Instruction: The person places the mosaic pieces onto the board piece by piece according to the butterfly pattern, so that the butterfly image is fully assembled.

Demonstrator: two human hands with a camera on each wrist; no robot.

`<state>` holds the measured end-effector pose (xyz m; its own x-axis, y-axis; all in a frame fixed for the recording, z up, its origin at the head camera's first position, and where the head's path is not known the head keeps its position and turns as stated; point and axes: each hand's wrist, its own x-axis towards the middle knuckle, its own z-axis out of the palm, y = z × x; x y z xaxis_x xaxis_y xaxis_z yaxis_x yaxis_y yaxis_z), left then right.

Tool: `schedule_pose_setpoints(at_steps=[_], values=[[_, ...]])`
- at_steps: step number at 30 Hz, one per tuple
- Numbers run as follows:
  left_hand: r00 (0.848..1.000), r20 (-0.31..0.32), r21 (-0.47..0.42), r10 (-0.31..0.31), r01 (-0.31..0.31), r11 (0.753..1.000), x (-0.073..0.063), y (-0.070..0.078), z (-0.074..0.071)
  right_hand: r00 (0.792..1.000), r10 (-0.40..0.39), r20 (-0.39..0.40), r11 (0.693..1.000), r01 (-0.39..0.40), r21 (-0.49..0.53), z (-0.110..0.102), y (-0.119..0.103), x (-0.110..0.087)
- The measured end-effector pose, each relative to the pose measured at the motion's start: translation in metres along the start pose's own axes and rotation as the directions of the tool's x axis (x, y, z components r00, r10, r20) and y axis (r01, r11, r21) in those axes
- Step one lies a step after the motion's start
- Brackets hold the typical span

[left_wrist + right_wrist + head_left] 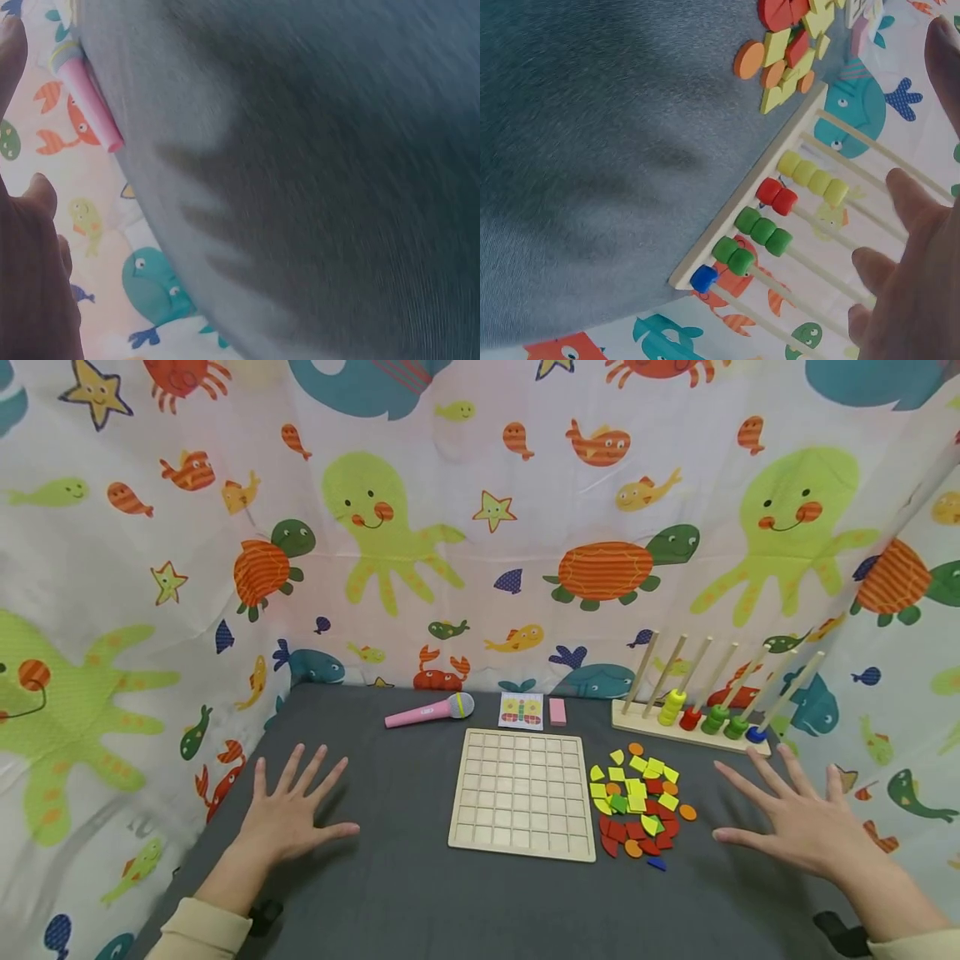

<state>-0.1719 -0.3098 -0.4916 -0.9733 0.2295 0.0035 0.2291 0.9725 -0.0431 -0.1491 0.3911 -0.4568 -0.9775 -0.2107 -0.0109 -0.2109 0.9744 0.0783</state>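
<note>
My left hand (288, 818) hovers over the dark table at the left, fingers spread and holding nothing. Over the right side, my right hand (798, 822) is spread the same way, just in front of a wooden bead rack (690, 727). Between the hands lies a square wooden grid board (522, 793). Loose flat pieces in yellow, red, orange and green (637, 802) are scattered beside its right edge, nearer to the right hand. In the right wrist view, yellow, red, green and blue beads (761, 229) sit low on the rack's pegs.
Behind the board lie a pink toy microphone (427, 710), a card with a butterfly pattern (521, 711) and a small pink block (557, 712). One blue piece (657, 863) lies at the pile's front. A sea-animal curtain (480, 527) hangs along the table's back and sides.
</note>
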Motion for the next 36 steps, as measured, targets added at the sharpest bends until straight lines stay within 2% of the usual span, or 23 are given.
schedule_pose_setpoints(at_steps=[4, 7, 10, 13, 18, 21, 25, 31, 33, 36], values=[[1.0, 0.011, -0.104, -0.01, 0.011, 0.994, 0.011, 0.005, 0.009, 1.0, -0.003, 0.01, 0.996, 0.003, 0.091, -0.001, -0.004, 0.008], [1.0, -0.005, -0.152, -0.001, 0.0, 0.988, 0.021, 0.011, 0.016, 1.0, -0.003, 0.007, 0.989, 0.002, 0.146, -0.003, -0.009, 0.015], [1.0, -0.023, -0.202, 0.017, -0.022, 0.979, 0.03, 0.019, 0.022, 0.999, 0.029, 0.013, 0.981, -0.031, 0.194, -0.003, -0.015, 0.026], [0.998, -0.035, -0.319, 0.055, -0.063, 0.945, 0.038, 0.03, 0.027, 0.998, 0.062, 0.027, 0.969, -0.067, 0.237, 0.0, -0.022, 0.037], [0.987, -0.04, -0.528, 0.154, -0.152, 0.836, 0.053, 0.048, 0.038, 0.999, 0.044, 0.015, 0.951, -0.046, 0.306, 0.007, -0.032, 0.051], [0.981, -0.035, -0.585, 0.189, -0.173, 0.793, 0.063, 0.06, 0.042, 1.0, 0.011, -0.005, 0.926, -0.008, 0.377, 0.011, -0.04, 0.061], [0.971, 0.003, -0.608, 0.238, -0.187, 0.772, 0.076, 0.075, 0.045, 0.999, -0.035, -0.001, 0.881, 0.031, 0.473, 0.019, -0.054, 0.077], [0.945, 0.056, -0.621, 0.321, -0.218, 0.753, 0.096, 0.097, 0.047, 0.999, -0.048, -0.015, 0.822, 0.048, 0.567, 0.036, -0.073, 0.103], [0.938, 0.071, -0.646, 0.34, -0.216, 0.732, 0.102, 0.101, 0.049, 0.999, -0.042, -0.022, 0.811, 0.047, 0.583, 0.042, -0.078, 0.112], [0.932, 0.079, -0.682, 0.353, -0.208, 0.701, 0.11, 0.105, 0.052, 0.999, -0.043, -0.028, 0.821, 0.051, 0.569, 0.049, -0.085, 0.125]])
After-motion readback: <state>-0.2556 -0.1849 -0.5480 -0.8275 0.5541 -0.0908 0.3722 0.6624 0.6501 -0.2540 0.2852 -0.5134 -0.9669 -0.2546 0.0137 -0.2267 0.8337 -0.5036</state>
